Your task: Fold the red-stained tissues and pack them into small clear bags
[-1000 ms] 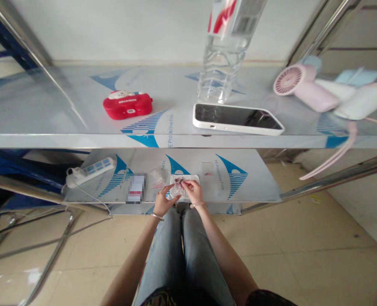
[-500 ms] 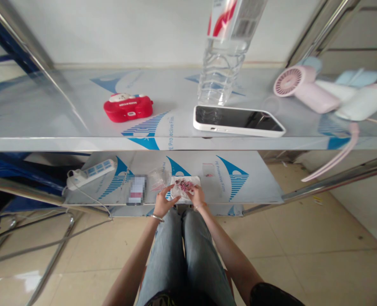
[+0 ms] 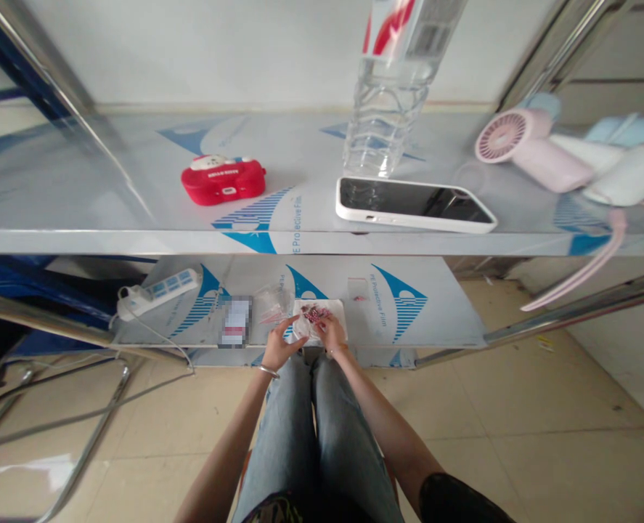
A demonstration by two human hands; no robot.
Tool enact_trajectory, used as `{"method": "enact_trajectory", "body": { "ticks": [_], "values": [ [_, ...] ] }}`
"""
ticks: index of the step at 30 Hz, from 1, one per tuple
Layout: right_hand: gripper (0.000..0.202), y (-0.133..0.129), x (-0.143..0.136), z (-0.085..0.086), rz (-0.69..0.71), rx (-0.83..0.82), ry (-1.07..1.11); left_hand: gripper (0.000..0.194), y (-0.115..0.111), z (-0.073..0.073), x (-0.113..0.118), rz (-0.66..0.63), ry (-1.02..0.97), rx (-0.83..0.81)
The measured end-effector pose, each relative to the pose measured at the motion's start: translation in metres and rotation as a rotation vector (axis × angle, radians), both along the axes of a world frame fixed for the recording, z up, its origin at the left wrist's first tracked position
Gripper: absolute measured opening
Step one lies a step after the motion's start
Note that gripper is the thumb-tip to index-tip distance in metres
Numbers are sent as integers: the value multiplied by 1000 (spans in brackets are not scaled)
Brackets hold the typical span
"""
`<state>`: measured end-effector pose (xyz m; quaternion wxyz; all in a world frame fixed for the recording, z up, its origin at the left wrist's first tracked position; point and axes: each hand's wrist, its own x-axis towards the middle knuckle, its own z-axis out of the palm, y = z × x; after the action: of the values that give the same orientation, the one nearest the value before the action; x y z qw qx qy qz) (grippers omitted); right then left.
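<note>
On the lower shelf, a cluster of small pink and dark red bead-like pieces (image 3: 314,313) lies over a white square tray (image 3: 340,311). My right hand (image 3: 331,334) is at the tray's right side, its fingertips drawn together at the edge of the cluster. What they pinch is too small to make out. My left hand (image 3: 282,346) is at the left side, thumb and fingers apart, with whitish, see-through material near the fingertips. A clear plastic bag (image 3: 272,303) with something pinkish inside lies beyond my left hand. Right of the tray is a small clear packet (image 3: 357,289).
A phone with a blurred screen (image 3: 235,322) and a white power strip (image 3: 161,290) lie left on the lower shelf (image 3: 435,312). The upper shelf (image 3: 136,181) overhangs it, bearing a red case (image 3: 223,183), a water bottle (image 3: 381,116), a white-cased phone (image 3: 415,205) and a pink handheld fan (image 3: 550,156).
My right hand has shifted slightly left over the tray, and its fingers now reach farther onto the cluster. The left hand stays almost in place. The whole view has shifted a little.
</note>
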<state>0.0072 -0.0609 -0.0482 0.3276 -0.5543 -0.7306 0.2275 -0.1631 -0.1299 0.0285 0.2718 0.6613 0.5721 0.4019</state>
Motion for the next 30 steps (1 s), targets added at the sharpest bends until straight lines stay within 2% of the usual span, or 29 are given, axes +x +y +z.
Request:
{"method": "enact_trajectory", "body": {
  "ticks": [4,6,10,13,17,21,24,30],
  "values": [
    [14,-4,-2,27,-71,119,237,48,-2,-1,2,14,15,35],
    [15,-9,-2,47,-41,156,322,47,-2,-1,3,33,12,39],
    [12,-21,-2,81,86,198,328,48,-2,-2,5,45,20,22],
    [10,-28,-2,89,155,194,266,47,-2,-1,6,42,36,16],
    [14,-31,0,87,203,108,234,43,-2,2,9,25,23,23],
    [21,-21,7,77,90,64,314,41,0,4,8,72,-47,-30],
    [19,-9,15,60,25,51,253,42,4,2,5,99,-111,-82],
    [20,3,19,14,45,-81,-83,42,16,-4,-1,40,-279,-146]
  ]
}}
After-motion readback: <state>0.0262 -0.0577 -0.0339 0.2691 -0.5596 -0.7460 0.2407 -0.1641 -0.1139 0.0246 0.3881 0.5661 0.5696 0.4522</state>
